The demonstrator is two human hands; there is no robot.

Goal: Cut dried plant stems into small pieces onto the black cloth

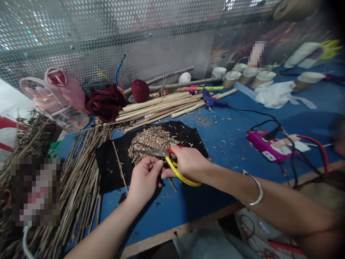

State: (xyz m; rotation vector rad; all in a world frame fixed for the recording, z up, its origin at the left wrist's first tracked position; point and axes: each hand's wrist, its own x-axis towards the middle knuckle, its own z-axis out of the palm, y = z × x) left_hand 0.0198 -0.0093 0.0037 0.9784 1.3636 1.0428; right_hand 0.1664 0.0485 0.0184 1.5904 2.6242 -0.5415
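Note:
My right hand (190, 162) is closed on a pair of scissors (153, 151) with yellow and red-orange handles. The blades stand apart and point left over a heap of short dried plant pieces (151, 138). That heap lies on a black cloth (110, 172). Just below the blades, my left hand (145, 176) is closed with thumb and fingers pinched; whatever they hold is hidden. A short twig (173, 185) shows under my right hand. Left of the heap, a thin dry stem (120, 165) rests on the cloth.
Long dry stems (78, 180) are bundled at the left. Behind the cloth lie pale wooden sticks (159, 104), a dark red yarn ball (140, 90) and a blue glue gun (212, 100). A purple power strip (260, 144) with cables and several paper cups (233, 76) are at the right.

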